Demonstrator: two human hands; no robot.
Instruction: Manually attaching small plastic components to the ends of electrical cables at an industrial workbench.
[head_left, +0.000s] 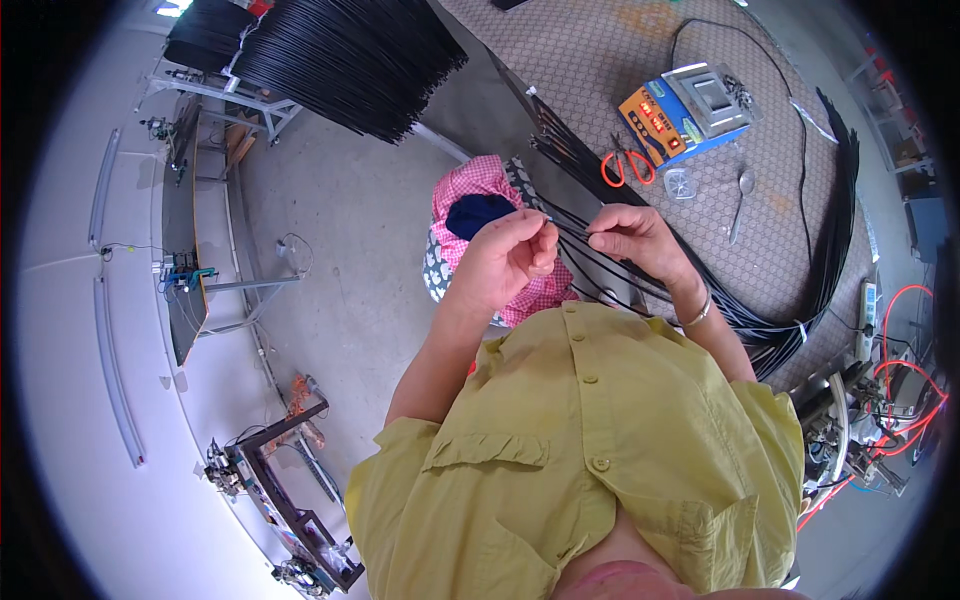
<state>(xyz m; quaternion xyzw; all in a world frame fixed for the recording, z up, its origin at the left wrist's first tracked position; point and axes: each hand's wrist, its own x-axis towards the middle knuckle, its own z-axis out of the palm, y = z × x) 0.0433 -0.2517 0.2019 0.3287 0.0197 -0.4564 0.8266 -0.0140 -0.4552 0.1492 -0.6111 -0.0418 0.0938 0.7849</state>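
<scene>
My left hand (500, 258) is closed in a pinch, thumb against forefinger, on the dark tip of a thin black cable. A short way to its right, my right hand (640, 242) pinches a thin black cable too. Whether both hold the same cable I cannot tell. Beneath them several black cables (622, 268) run from my lap toward the table. Pink checked cloth (470, 182) and a dark blue cloth (478, 214) lie over my lap, close to my left hand. A long bundle of black cables (735, 312) curves across the table on the right.
On the patterned tabletop (600, 60) stand a blue and orange box-shaped device (668, 125) with a metal top, orange-handled scissors (627, 168), a small clear dish (680, 184) and a spoon (742, 205). A rack of black cables (340, 60) is at the far left.
</scene>
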